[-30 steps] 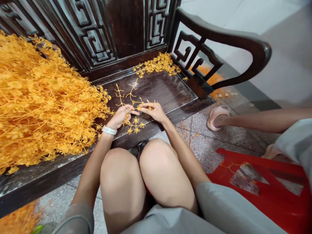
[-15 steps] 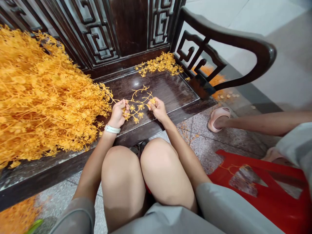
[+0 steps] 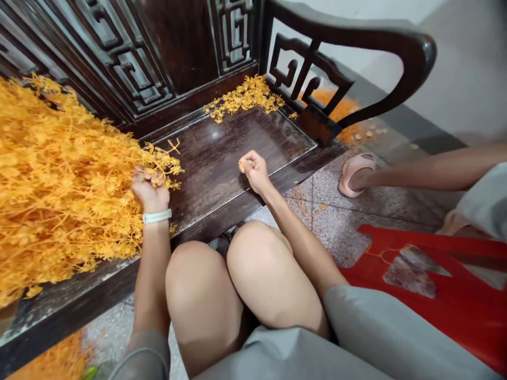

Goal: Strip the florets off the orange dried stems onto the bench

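Observation:
A large heap of orange branching sprigs (image 3: 59,174) fills the left of the dark wooden bench seat (image 3: 233,142). My left hand (image 3: 149,187) is at the heap's edge, closed around the base of a forked sprig (image 3: 166,158) whose far end merges into the heap. A white wristband (image 3: 157,216) circles that wrist. Out on the bare wood, my right hand (image 3: 253,170) pinches a tiny orange piece (image 3: 241,167) between thumb and finger. Its fingers hide most of the piece.
A smaller pile of orange florets (image 3: 243,95) lies against the carved backrest (image 3: 130,58). A curved wooden armrest (image 3: 348,31) stands on the right. Another person's arm (image 3: 428,177) reaches towards a pink slipper (image 3: 355,174) on the speckled floor. A red plastic sheet (image 3: 431,295) lies at lower right.
My left hand has moved left to the heap, and the sprig once held between both hands now lies there with it. My hands are now apart. My right hand stays nearly in place.

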The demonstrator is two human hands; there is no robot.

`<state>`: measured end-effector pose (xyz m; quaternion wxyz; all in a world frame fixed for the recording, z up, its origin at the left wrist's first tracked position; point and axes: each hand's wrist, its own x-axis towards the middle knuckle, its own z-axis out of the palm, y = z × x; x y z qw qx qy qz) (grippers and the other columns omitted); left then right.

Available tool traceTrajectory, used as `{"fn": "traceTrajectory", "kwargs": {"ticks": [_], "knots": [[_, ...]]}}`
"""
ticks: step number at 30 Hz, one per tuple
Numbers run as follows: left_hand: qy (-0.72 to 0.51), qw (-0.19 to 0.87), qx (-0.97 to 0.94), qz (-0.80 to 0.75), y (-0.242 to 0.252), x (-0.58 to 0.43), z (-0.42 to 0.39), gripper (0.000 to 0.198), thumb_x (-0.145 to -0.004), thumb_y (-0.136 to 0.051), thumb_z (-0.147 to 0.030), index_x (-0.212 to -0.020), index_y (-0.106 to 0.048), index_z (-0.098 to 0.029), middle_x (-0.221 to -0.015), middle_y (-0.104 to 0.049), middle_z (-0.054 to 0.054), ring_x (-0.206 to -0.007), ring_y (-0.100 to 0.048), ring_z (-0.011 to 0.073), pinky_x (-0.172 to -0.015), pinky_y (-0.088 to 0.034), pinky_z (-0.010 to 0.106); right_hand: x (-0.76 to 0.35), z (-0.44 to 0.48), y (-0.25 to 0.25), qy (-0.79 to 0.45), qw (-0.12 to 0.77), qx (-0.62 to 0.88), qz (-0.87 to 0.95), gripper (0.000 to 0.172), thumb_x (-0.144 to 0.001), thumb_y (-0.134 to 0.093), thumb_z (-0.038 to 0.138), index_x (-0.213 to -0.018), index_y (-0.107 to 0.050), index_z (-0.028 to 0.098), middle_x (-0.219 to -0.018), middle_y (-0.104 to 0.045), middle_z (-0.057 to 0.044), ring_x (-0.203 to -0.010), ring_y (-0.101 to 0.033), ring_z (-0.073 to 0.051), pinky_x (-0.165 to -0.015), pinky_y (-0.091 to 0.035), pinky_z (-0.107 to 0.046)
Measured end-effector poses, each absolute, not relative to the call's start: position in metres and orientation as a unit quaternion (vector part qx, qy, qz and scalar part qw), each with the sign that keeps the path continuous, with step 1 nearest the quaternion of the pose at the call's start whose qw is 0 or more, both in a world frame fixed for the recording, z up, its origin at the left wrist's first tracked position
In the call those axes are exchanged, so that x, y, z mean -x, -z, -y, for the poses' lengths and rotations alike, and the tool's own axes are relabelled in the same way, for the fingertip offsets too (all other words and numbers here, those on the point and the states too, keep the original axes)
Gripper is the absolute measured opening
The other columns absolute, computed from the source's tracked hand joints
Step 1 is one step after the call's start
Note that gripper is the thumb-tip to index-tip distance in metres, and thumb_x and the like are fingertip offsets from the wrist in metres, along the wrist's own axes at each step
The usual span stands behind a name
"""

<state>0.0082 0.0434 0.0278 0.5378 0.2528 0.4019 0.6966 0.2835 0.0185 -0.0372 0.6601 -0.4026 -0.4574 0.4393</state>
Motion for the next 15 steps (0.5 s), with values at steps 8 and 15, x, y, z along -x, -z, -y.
{"fn": "traceTrajectory", "kwargs": {"ticks": [8,15], "knots": [[-0.622,0.525,-0.378,-0.442,-0.009,-0.031,-0.048,0.036,-0.108,-0.073,-0.044,-0.083,-0.056,-0.023,-0.055,-0.050,-0.007,-0.044,-0.039,0.0083,-0.045,-0.032,0.020,-0.287,-0.018,0.042,-0.395,0.614,0.467,0.498,0.033,-0.098,-0.071,0.054,-0.096,-0.076,0.022,-0.094,-0.076,-0.003,-0.086,-0.066,-0.016,-0.079,-0.051,-0.031],[-0.631,0.524,-0.347,-0.454,-0.004,-0.019,-0.056,0.035,-0.109,-0.069,-0.045,-0.084,-0.056,-0.024,-0.054,-0.048,-0.008,-0.040,-0.034,0.0076,-0.043,-0.027,0.022,-0.284,-0.015,0.042,-0.276,0.646,0.516,0.491,0.013,-0.098,-0.062,0.035,-0.101,-0.068,0.024,-0.080,-0.065,0.002,-0.076,-0.064,-0.015,-0.077,-0.052,-0.032]]}}
